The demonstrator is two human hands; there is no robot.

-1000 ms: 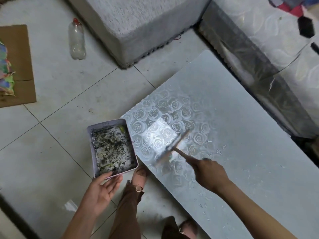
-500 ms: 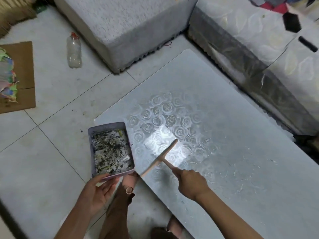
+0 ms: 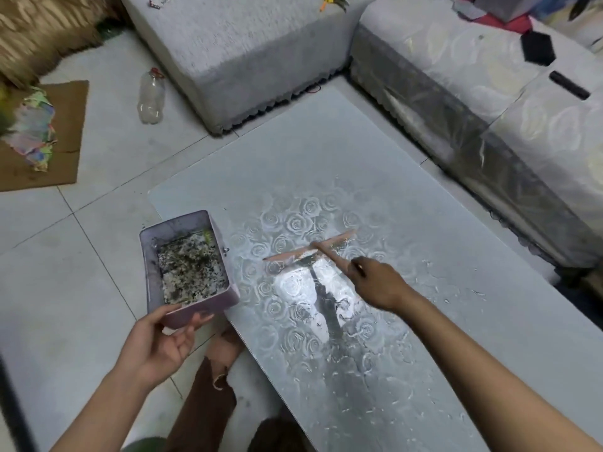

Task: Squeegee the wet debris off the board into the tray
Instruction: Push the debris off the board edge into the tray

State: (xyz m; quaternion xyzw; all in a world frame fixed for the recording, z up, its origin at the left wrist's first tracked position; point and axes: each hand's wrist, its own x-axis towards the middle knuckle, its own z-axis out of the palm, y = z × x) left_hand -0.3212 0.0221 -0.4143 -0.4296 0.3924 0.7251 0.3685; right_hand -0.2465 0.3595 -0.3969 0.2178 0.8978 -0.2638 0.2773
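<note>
A glossy grey board [image 3: 408, 197] with a rose pattern lies on the tiled floor, wet and streaked near its middle. My right hand [image 3: 380, 282] grips the handle of a wooden T-shaped squeegee [image 3: 310, 251], whose blade rests across the board's wet middle. At the board's left edge, my left hand [image 3: 156, 344] holds the near end of a lilac rectangular tray [image 3: 189, 309]. Dark wet debris [image 3: 189, 272] fills the tray, which is tilted up off the floor.
A grey upholstered block [image 3: 235, 50] and a sofa [image 3: 489, 102] border the board at the back and right. An empty plastic bottle [image 3: 150, 96] and cardboard with crumpled colourful paper [image 3: 32, 132] lie on the floor to the left. My leg [image 3: 205, 396] is beside the board's near edge.
The squeegee has moved from the board's left edge by the tray back toward the board's middle, its blade turned. My left hand has lifted the tray higher. The camera view has shifted.
</note>
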